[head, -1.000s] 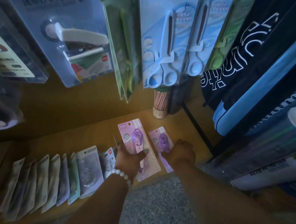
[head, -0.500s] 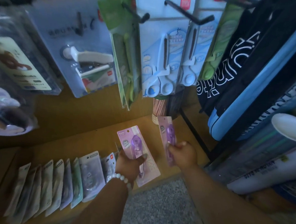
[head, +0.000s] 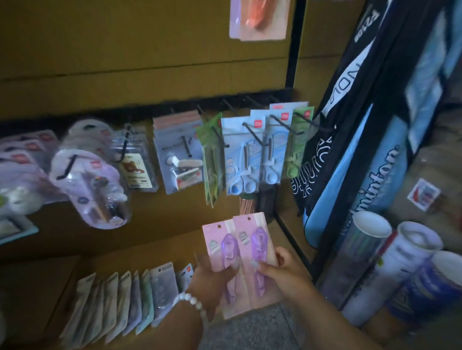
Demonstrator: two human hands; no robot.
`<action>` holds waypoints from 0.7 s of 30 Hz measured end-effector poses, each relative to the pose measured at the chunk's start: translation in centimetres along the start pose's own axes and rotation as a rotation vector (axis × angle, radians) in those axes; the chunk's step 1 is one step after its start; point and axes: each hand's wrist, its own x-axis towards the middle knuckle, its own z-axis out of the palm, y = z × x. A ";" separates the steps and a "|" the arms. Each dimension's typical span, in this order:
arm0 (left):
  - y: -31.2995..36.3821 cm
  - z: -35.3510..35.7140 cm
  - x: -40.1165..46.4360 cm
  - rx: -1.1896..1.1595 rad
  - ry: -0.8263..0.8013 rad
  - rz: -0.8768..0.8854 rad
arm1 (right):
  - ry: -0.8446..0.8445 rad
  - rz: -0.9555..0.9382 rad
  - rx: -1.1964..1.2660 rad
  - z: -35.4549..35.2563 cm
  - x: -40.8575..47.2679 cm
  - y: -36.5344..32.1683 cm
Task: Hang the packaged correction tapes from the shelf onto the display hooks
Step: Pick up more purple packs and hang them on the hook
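We hold two pink correction tape packs side by side above the shelf (head: 137, 253). Left hand (head: 211, 280) fingers grip the left pack (head: 219, 245); right hand (head: 286, 271) fingers grip the right pack (head: 252, 239). Display hooks (head: 254, 134) above carry packaged scissors (head: 242, 159).

Two pink correction tape packs (head: 235, 254) are held above the shelf (head: 125, 260); two blue scissor packs (head: 242, 159) hang higher, three tubes (head: 409, 266) stand right.
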 end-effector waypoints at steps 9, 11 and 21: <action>6.9 0.3 -7.0 -0.021 -0.046 0.167 | 0.005 -0.217 0.113 -0.4 -6.4 -6.1; 8.7 0.4 -8.3 -0.033 -0.068 0.176 | -0.002 -0.253 0.121 -0.5 -7.3 -7.9; 20.9 1.6 -12.3 -0.088 0.002 0.352 | -0.011 -0.460 0.203 -0.9 -10.9 -19.3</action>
